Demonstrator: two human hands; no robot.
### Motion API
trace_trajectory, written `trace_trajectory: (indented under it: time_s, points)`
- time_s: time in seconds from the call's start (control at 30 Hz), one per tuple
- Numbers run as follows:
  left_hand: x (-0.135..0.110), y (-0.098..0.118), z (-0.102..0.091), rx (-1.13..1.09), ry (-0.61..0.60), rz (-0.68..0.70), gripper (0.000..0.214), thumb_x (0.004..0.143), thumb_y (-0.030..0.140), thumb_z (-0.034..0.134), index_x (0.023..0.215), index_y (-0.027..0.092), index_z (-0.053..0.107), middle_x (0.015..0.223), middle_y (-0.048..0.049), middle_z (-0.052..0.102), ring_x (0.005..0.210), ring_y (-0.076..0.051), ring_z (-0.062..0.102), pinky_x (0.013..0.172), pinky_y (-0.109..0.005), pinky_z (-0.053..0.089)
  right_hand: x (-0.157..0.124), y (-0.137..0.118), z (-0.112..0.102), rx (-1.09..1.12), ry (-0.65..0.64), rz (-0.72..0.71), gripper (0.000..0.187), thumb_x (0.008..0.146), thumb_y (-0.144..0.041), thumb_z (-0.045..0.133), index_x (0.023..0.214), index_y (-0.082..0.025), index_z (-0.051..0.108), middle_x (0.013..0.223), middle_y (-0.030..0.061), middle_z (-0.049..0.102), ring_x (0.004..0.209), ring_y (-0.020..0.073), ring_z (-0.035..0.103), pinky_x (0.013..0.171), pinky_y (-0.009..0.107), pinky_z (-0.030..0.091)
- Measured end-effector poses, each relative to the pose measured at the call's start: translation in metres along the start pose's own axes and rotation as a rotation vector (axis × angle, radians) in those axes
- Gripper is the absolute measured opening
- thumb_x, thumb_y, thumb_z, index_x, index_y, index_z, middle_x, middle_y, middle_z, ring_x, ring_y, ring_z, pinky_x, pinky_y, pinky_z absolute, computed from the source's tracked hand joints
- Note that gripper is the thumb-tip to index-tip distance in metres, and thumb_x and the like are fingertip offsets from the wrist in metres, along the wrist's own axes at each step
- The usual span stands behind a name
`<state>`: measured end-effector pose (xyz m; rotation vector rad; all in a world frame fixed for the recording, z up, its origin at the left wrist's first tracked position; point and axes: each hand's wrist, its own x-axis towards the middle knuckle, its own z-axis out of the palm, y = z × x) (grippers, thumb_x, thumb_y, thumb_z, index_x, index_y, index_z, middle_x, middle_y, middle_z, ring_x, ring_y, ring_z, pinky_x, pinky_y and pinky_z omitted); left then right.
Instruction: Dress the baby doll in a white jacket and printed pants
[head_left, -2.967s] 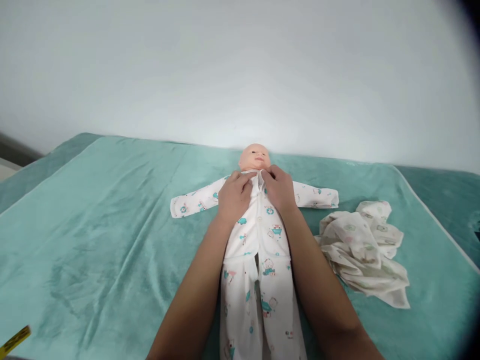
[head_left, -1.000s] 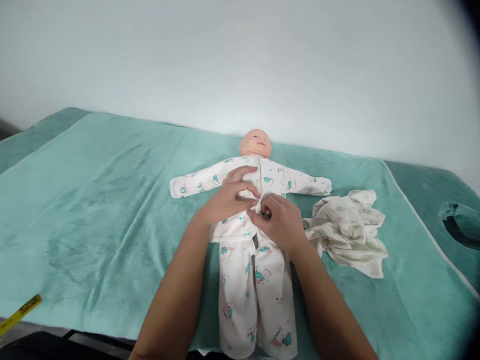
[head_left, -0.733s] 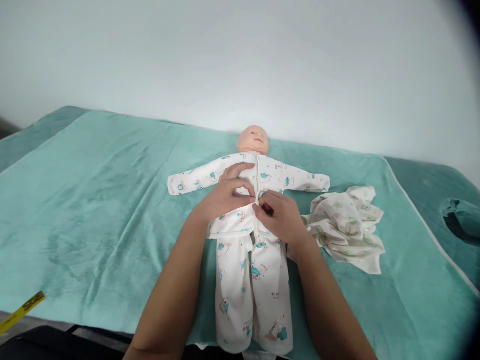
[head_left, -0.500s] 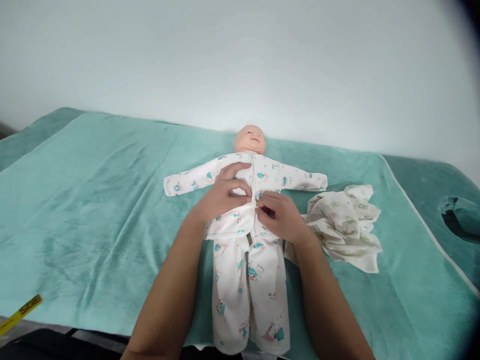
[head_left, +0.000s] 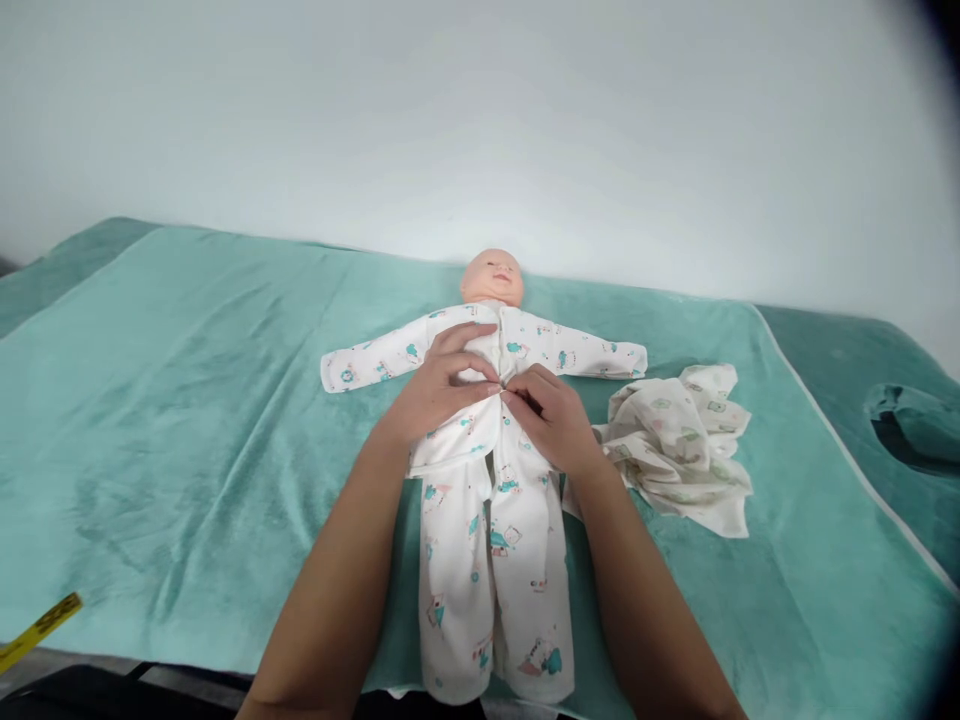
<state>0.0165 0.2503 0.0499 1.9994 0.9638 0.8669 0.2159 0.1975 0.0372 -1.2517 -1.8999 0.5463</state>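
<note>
A baby doll (head_left: 493, 275) lies on its back, dressed in a white printed jacket (head_left: 450, 445) and matching trousers (head_left: 457, 560). Its sleeves stretch out to both sides. Over the chest, my left hand (head_left: 446, 385) pinches the jacket's front edge between thumb and index finger, its other fingers resting higher on the cloth. My right hand (head_left: 551, 415) has thumb and fingertips closed on the opposite front edge, meeting the left fingertips at the middle. Whatever fastener lies between the fingertips is hidden.
A crumpled white printed cloth (head_left: 675, 440) lies right of the doll. Beneath everything is a green sheet (head_left: 187, 420) on a padded table with a hole (head_left: 915, 430) at its right end. A white wall (head_left: 480, 120) rises behind; a yellow strip (head_left: 37, 630) shows at lower left.
My right hand has shifted slightly up and left, bringing its fingertips closer to the left ones. The left hand keeps its pinch on the jacket. The whole view has shifted a little.
</note>
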Motion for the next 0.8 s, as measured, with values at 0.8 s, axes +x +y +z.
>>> trace_trajectory:
  time_s: [0.8]
  points:
    - [-0.001,0.001,0.009,0.056,0.164,0.021,0.013,0.092,0.028,0.065,0.086,0.024,0.076,0.143,0.0036,0.059,0.144,-0.026,0.039,0.078,-0.029,0.058,0.004,0.003,0.005,0.159,0.097,0.071,0.013,0.096,-0.021,0.055,0.088,-0.019,0.065,0.081,-0.0001,0.055,0.072,0.0125,0.052,0.07,0.027,0.041]
